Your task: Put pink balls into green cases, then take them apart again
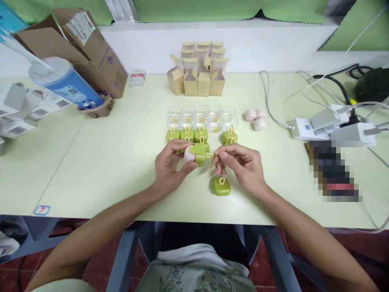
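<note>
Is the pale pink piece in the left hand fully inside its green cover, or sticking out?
Sticking out: the pale pink piece shows its rounded end bare beyond the green cover, in the left hand.

Green case [222,188], 5 o'clock: smooth glossy plastic. Clear containers [201,117], 12: shiny transparent plastic. Small boxes [204,85], 12: matt card. Pink pieces [259,124], 2: smooth, slight sheen.

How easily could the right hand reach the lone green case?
Probably yes: the lone green case lies close to the right hand with nothing on it, though its fingertips are at a yellow loop.
</note>
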Tool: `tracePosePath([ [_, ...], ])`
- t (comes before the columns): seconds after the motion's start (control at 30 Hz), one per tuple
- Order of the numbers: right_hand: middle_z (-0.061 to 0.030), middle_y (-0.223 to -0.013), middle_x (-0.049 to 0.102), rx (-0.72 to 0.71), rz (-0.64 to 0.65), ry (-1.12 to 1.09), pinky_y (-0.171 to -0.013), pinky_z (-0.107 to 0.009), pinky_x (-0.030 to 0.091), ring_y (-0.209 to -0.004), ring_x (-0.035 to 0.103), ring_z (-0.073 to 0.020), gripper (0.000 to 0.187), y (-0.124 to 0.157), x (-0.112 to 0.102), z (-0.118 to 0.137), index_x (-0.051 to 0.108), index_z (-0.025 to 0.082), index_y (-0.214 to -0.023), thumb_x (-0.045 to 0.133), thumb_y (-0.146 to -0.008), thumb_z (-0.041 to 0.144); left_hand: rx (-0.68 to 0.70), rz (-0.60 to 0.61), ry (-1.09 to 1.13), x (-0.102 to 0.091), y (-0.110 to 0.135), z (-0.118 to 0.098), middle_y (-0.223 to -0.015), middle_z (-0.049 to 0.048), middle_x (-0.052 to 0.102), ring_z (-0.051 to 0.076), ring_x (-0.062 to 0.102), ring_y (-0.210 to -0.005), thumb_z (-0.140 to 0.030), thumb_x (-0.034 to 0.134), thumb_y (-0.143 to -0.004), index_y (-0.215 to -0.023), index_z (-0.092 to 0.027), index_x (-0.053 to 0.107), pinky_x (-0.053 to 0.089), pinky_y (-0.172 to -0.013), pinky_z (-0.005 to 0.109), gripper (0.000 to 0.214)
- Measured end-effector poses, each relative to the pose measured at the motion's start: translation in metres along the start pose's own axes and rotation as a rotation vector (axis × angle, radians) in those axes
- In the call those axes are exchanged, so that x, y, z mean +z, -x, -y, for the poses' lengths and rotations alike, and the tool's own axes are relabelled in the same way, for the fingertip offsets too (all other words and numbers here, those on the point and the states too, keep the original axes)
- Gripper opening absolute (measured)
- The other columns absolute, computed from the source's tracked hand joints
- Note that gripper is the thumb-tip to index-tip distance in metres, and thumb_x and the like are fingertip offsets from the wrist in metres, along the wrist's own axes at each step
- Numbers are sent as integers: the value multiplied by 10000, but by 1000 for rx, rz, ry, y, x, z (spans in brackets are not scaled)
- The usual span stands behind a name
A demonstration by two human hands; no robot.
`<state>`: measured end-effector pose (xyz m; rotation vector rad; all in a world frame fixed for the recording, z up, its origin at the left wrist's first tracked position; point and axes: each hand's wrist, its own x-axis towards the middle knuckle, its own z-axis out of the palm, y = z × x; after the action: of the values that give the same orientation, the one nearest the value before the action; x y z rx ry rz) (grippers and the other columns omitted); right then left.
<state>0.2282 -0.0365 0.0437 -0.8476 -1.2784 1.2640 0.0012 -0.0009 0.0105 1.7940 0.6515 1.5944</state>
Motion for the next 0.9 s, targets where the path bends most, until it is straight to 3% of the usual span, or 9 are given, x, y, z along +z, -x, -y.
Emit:
tracePosePath([
  [0.13,-114,-1381,773,-67,140,155,-650,-281,711,-916,811,-177,471,1,2,-6,747,301,-1492,814,-1032,382,-6,40,90,5,2,-1,-1303,97,781,229,787,-1252,-372,973,-885,-1258,-287,699,683,-966,361,470],
  [0.23,-97,-1374,773,-101,174,144,-793,-338,744,-1005,813,-197,477,0,1,-12,783,339,-1458,870,-989,343,-3,41,94,6,4,0,-1157,55,778,206,799,-1127,-431,1064,-733,-1215,-277,698,679,-936,333,624],
  [0.37,-89,-1331,794,-6,218,48,-740,-338,737,-848,814,-175,422,-4,-5,-15,837,338,-1372,902,-960,403,-49,69,99,3,1,0,-1072,19,759,183,792,-1015,-503,1109,-600,-1211,-278,722,669,-884,303,757],
  [0.57,-74,-1205,849,-13,253,12,-694,-297,703,-744,819,-156,305,-8,-14,-10,858,313,-1325,840,-1021,329,-234,118,159,-7,-9,-6,-994,31,826,173,820,-889,-483,1009,-819,-1221,-271,761,686,-838,309,518],
  [0.67,-55,-1131,877,26,266,-13,-724,-319,725,-761,849,-182,355,-9,-17,-8,828,310,-1374,844,-1021,354,-294,114,204,-8,-9,-8,-1025,43,849,157,824,-875,-403,981,-877,-1206,-259,764,682,-830,290,419],
  [0.77,-49,-1124,886,47,321,-10,-742,-326,736,-842,872,-203,450,-8,-17,-8,759,324,-1479,826,-1036,360,-297,99,214,-6,-7,-8,-1016,38,848,152,822,-894,-352,1000,-854,-1181,-252,772,677,-823,273,411],
  [0.9,-67,-1176,874,6,336,68,-683,-303,721,-792,833,-172,507,-8,-16,-8,726,314,-1518,833,-1029,395,-212,92,115,-9,-13,-8,-1004,40,829,163,813,-915,-353,975,-882,-1182,-247,777,674,-817,288,375],
])
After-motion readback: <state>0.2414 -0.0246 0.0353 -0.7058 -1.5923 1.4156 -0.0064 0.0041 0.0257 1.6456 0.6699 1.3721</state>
